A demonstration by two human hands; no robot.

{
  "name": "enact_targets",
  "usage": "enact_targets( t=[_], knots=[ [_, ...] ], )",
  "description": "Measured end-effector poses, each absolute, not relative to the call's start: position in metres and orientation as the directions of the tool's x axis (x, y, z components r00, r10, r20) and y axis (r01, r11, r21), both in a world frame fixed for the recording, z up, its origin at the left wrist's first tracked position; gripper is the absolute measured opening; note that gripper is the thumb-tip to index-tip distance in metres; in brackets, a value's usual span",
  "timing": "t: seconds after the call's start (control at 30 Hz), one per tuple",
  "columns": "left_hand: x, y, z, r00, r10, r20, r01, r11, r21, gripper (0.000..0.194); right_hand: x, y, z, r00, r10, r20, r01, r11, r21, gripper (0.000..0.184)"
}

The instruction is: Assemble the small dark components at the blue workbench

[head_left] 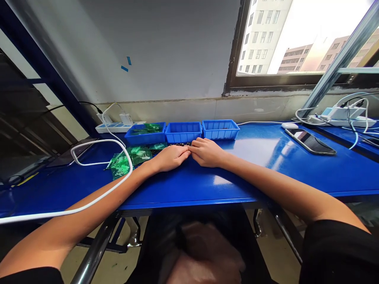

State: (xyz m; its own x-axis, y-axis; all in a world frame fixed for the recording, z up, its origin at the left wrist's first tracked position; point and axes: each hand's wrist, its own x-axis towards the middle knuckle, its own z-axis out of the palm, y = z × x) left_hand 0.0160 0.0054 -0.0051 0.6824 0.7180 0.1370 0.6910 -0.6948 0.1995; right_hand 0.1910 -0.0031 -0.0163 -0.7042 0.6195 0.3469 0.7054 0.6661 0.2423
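Observation:
My left hand (171, 157) and my right hand (207, 153) meet at the fingertips over the blue table (183, 189). Both have their fingers bent and pressed together, and whatever they hold is hidden or too small to make out. Just behind the fingertips lie small dark pieces (179, 144), partly covered by the hands. A blue bin (183, 137) stands right behind them. The blue bin on the right (220, 134) has a few tiny dark bits in it. Green plastic bags (149, 127) fill the left blue bin (146, 138).
More green bags with pale pieces (121, 165) lie left of my left hand. A white cable (89, 211) loops across my left forearm. A phone (310, 141) and a white case (289, 126) lie at the right. Power strips (114, 127) with cables sit along the wall.

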Motion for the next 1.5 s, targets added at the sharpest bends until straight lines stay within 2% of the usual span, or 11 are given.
enact_targets(
  t=[0.23, 0.6, 0.87, 1.2, 1.5],
  knots=[
    [0.0156, 0.0038, -0.0036, 0.701, 0.693, 0.169, 0.649, -0.718, 0.252, 0.030, 0.1954, 0.0009, -0.0204, -0.730, 0.554, 0.401, 0.673, 0.685, 0.279, 0.040],
    [0.0180, 0.0006, -0.0051, 0.645, 0.729, 0.227, 0.638, -0.678, 0.365, 0.031, 0.1946, 0.0011, -0.0209, -0.706, 0.544, 0.454, 0.693, 0.662, 0.286, 0.031],
    [0.0201, 0.0021, -0.0081, 0.607, 0.769, 0.203, 0.691, -0.636, 0.343, 0.031, 0.1942, 0.0026, -0.0203, -0.699, 0.562, 0.442, 0.706, 0.643, 0.298, 0.034],
    [0.0163, 0.0041, -0.0058, 0.682, 0.714, 0.161, 0.663, -0.696, 0.276, 0.029, 0.1943, 0.0020, -0.0199, -0.723, 0.580, 0.375, 0.681, 0.688, 0.251, 0.029],
    [0.0178, 0.0031, -0.0051, 0.681, 0.718, 0.143, 0.673, -0.691, 0.263, 0.029, 0.1952, 0.0028, -0.0198, -0.766, 0.525, 0.371, 0.634, 0.712, 0.301, 0.030]
  ],
)
